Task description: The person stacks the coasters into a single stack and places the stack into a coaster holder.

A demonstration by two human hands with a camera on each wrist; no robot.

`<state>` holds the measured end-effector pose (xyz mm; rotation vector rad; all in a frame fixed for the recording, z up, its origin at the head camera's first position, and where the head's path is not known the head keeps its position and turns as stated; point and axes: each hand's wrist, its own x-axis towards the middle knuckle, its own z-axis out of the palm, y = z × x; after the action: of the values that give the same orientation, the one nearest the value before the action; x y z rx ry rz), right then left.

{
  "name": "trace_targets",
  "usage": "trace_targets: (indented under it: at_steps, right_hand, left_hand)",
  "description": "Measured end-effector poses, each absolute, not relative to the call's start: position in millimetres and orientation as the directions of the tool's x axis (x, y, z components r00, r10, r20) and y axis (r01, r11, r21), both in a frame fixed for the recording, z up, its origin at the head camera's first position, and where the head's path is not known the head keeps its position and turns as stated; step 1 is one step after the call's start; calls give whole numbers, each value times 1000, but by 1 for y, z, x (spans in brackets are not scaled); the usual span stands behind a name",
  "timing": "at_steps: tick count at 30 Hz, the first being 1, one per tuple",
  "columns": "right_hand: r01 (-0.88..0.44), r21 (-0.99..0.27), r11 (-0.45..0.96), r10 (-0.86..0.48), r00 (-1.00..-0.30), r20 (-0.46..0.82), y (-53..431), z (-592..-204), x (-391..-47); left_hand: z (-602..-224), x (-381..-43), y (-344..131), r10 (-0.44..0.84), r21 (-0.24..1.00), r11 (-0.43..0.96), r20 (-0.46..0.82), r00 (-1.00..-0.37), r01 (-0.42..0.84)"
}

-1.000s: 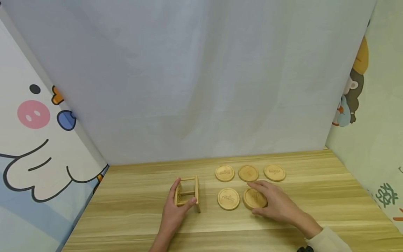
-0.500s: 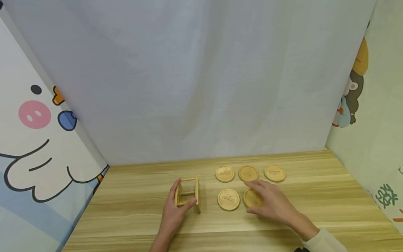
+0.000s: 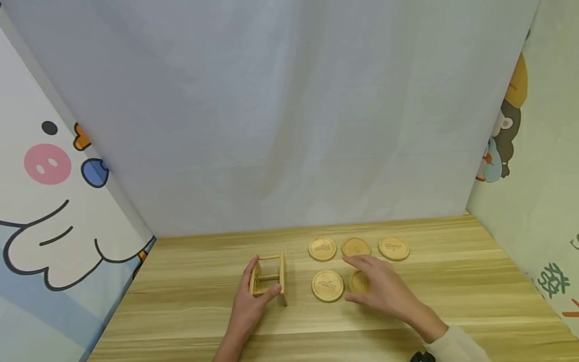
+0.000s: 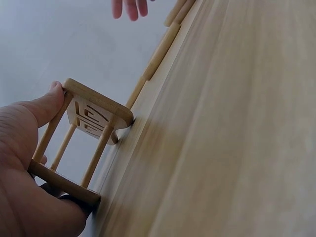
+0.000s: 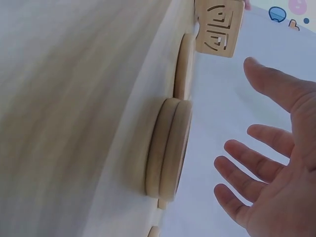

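My left hand [image 3: 248, 309] holds a small wooden coaster rack [image 3: 283, 281] on its side on the table. Slotted cut-outs show in the rack's end panel [image 4: 96, 111] in the left wrist view. My right hand [image 3: 386, 289] hovers, fingers spread, over two stacked round wooden coasters [image 5: 170, 148]. The right wrist view shows a gap between that hand and the stack. In the head view the hand partly covers the stack's top coaster [image 3: 357, 282]. A single coaster [image 3: 327, 286] lies between the stack and the rack.
Three more coasters lie in a row behind: a left one [image 3: 322, 249], a middle one [image 3: 356, 247] and a right one [image 3: 393, 249]. A pale cloth backdrop [image 3: 289, 125] rises at the table's [image 3: 190, 296] far edge. Printed panels stand at both sides.
My right hand has shifted left from around the stacked coasters and now covers more of them. The left hand and the rack have stayed put.
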<state>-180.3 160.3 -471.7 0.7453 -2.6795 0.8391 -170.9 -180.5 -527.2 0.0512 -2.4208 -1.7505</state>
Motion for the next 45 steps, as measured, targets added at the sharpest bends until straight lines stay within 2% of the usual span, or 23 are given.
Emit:
trace_targets:
  at_steps: [4,22,29,36,45]
  right_hand:
    - [-535,-477,697,-393,-842,369,155,-470,-182]
    - [-507,-547,666,-421,-861,285,132,-470,-188]
    - [-523,-535,663,-450,-850,274,126,-472,-193]
    - [-525,-537,660,-469,-846,252,125,-475,-195]
    - [-558,-494,667,-493,-828,269,123,-482,-200]
  left_hand:
    - [-520,-169,-178,-115,952,306,64,-991,26]
    - [-518,-168,-178,-114,951,310,26,-993,-11]
    - [-520,-168,-178,-110,953,303,43,-993,8]
    - [-521,-167,-174,-121,942,327,116,-986,71]
    - [-521,-169,-177,-115,950,311,39,-993,1]
